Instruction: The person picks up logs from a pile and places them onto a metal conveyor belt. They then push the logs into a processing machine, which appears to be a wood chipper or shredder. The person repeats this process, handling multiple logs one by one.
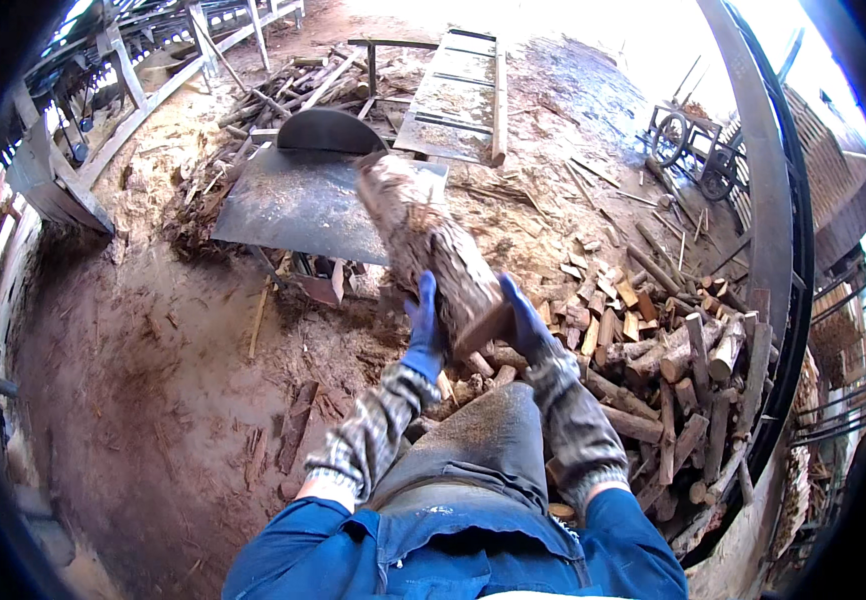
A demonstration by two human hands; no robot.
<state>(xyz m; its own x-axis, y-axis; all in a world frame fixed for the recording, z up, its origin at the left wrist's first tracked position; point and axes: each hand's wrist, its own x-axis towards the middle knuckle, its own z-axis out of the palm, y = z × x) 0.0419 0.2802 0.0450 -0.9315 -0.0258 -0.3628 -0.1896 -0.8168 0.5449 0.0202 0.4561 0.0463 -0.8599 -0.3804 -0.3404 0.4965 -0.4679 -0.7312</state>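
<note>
Between my two gloved hands is a thick log [433,235] with rough, flaking bark, its near cut end toward me and its far end over the right part of a metal saw table [298,205]. My left hand [424,325], in a blue glove, presses against the log's left side near the close end. On the other side my right hand [526,318], also blue-gloved, grips the log by its cut end. A large round saw blade [331,131] stands up at the far edge of the table, to the left of the log's far end. Sawdust lies scattered over the tabletop.
A heap of cut wood [653,350] spreads at my right, close to my legs. Thin branches [303,85] are piled behind the saw table. Farther back lies a long metal frame [458,95], and a wheeled cart [693,145] stands by a post [765,160].
</note>
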